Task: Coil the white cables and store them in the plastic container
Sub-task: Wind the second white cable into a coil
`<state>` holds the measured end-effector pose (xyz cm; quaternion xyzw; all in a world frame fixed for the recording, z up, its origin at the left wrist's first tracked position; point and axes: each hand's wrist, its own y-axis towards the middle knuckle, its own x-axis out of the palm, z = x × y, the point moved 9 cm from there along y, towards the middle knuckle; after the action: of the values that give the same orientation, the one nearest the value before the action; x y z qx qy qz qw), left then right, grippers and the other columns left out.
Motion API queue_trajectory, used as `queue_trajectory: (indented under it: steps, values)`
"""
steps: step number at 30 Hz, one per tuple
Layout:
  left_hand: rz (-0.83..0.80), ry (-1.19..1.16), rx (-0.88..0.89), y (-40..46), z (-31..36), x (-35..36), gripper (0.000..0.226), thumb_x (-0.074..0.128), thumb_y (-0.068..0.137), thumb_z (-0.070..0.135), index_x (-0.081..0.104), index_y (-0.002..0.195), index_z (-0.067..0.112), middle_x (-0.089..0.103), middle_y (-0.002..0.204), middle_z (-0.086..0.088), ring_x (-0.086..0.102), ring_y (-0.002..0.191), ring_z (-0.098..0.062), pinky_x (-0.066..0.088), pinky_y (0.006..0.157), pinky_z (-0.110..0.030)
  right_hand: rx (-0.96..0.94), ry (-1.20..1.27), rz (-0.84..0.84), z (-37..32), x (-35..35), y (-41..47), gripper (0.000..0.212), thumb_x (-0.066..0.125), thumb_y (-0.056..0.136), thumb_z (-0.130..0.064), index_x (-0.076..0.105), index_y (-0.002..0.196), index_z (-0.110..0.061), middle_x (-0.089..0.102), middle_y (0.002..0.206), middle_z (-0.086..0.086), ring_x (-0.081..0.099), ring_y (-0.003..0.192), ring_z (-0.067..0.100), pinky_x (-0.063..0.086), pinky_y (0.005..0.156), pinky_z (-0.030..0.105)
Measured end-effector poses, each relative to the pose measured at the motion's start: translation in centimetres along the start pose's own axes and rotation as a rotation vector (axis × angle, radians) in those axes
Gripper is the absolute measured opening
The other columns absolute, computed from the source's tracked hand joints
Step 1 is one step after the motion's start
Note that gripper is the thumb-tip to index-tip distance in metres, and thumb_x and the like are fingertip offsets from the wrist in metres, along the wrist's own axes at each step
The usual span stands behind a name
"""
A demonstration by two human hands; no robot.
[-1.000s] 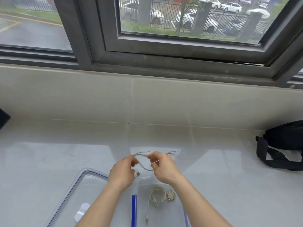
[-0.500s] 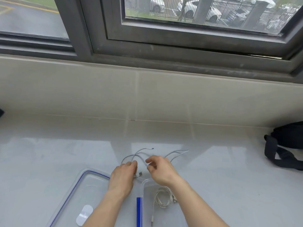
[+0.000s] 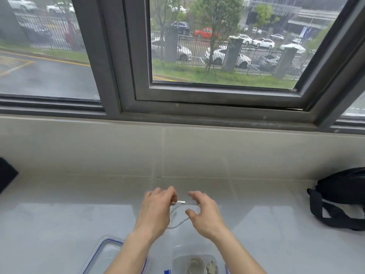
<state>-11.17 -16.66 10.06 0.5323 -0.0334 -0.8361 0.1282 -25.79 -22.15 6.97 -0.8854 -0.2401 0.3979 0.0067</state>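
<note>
One coiled cable (image 3: 194,265) already sits in the plastic container (image 3: 177,260) at near centre, second white cable (image 3: 178,215) mid-coil above the surface (image 3: 59,214): left hand (image 3: 156,209) pinches the loop, right hand (image 3: 203,212) half-open, grip on it unclear, so storing remains.

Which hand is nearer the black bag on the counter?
Right. The right hand is between the cable and the black bag, well short of it; the left hand is farther away.
</note>
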Motion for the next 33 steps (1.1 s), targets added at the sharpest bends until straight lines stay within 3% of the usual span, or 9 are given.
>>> queue_trajectory:
  steps: [4, 8, 12, 16, 18, 21, 25, 28, 33]
  values:
    - [0.200, -0.171, 0.086, 1.3, 4.0, -6.8, 0.032, 0.057, 0.085, -0.003, 0.050, 0.089, 0.028, 0.061, 0.076, 0.014, 0.054, 0.068, -0.016, 0.044, 0.067, -0.029, -0.107, 0.014, 0.074, -2.8, -3.8, -0.8, 0.054, 0.072, 0.086, -0.019, 0.056, 0.137, -0.032, 0.062, 0.127, -0.008, 0.056, 0.124, 0.011, 0.046, 0.106, 0.033]
    - [0.279, -0.409, 0.051, 1.7, 6.5, -12.2, 0.024, 0.053, 0.095, 0.004, 0.054, 0.095, 0.028, 0.064, 0.083, 0.017, 0.060, 0.076, -0.005, 0.047, 0.071, -0.024, -0.183, 0.088, 0.182, -5.6, -8.0, -2.3, 0.059, 0.080, 0.081, -0.031, 0.057, 0.135, -0.033, 0.064, 0.121, -0.012, 0.059, 0.120, 0.007, 0.046, 0.102, 0.027]
    - [0.409, -0.632, 0.090, 2.5, 9.8, -17.8, 0.022, 0.054, 0.098, 0.003, 0.058, 0.094, 0.025, 0.069, 0.087, 0.011, 0.068, 0.079, -0.012, 0.049, 0.072, -0.018, -0.303, 0.217, 0.028, -11.2, -10.4, -3.9, 0.081, 0.085, 0.074, -0.044, 0.047, 0.145, -0.040, 0.059, 0.134, -0.019, 0.051, 0.128, -0.006, 0.040, 0.108, 0.021]
    - [0.550, -0.861, 0.168, 3.1, 13.8, -24.4, 0.021, 0.056, 0.101, 0.010, 0.057, 0.093, 0.030, 0.069, 0.092, 0.005, 0.070, 0.075, -0.015, 0.059, 0.075, -0.033, -0.418, 0.044, 0.007, -16.0, -12.8, -4.9, 0.021, 0.073, 0.090, -0.030, 0.068, 0.109, -0.037, 0.076, 0.104, -0.007, 0.067, 0.098, 0.001, 0.053, 0.091, 0.026]
    - [0.639, -0.969, 0.198, 3.0, 14.9, -27.9, 0.016, 0.056, 0.101, 0.009, 0.057, 0.096, 0.024, 0.069, 0.092, -0.001, 0.069, 0.071, -0.016, 0.062, 0.074, -0.036, -0.402, 0.015, 0.020, -16.5, -14.1, -5.3, 0.009, 0.066, 0.094, -0.030, 0.073, 0.101, -0.029, 0.075, 0.096, -0.002, 0.064, 0.082, 0.007, 0.053, 0.077, 0.022]
    - [0.720, -1.140, 0.203, 3.2, 15.6, -32.5, 0.012, 0.054, 0.101, 0.004, 0.057, 0.102, 0.016, 0.069, 0.094, -0.004, 0.068, 0.069, -0.015, 0.061, 0.069, -0.031, -0.341, -0.025, -0.050, -15.5, -15.0, -5.8, 0.015, 0.058, 0.097, -0.028, 0.069, 0.094, -0.018, 0.074, 0.085, 0.000, 0.061, 0.070, 0.009, 0.049, 0.065, 0.021]
    - [0.844, -1.255, 0.182, 3.3, 14.7, -37.6, 0.014, 0.058, 0.098, 0.005, 0.056, 0.104, 0.018, 0.069, 0.096, -0.003, 0.065, 0.063, -0.013, 0.052, 0.054, -0.025, -0.281, 0.028, 0.017, -13.4, -17.3, -6.2, 0.023, 0.053, 0.100, -0.028, 0.067, 0.089, -0.013, 0.063, 0.060, -0.005, 0.057, 0.059, 0.010, 0.050, 0.068, 0.029]
    - [0.916, -1.289, 0.192, 3.5, 14.5, -40.5, 0.017, 0.056, 0.098, 0.002, 0.054, 0.102, 0.018, 0.069, 0.090, -0.001, 0.061, 0.055, -0.011, 0.043, 0.046, -0.022, -0.266, 0.060, 0.109, -12.3, -18.9, -6.1, 0.034, 0.052, 0.102, -0.036, 0.069, 0.083, -0.013, 0.063, 0.062, -0.007, 0.059, 0.063, 0.010, 0.049, 0.069, 0.028]
    - [1.071, -1.362, 0.239, 3.1, 14.8, -47.6, 0.016, 0.051, 0.097, 0.004, 0.051, 0.103, 0.018, 0.069, 0.090, 0.000, 0.058, 0.054, -0.011, 0.040, 0.048, -0.023, -0.113, 0.032, 0.060, -7.9, -17.7, -6.0, 0.043, 0.045, 0.105, -0.036, 0.062, 0.068, -0.022, 0.060, 0.060, -0.007, 0.055, 0.060, 0.009, 0.050, 0.071, 0.031]
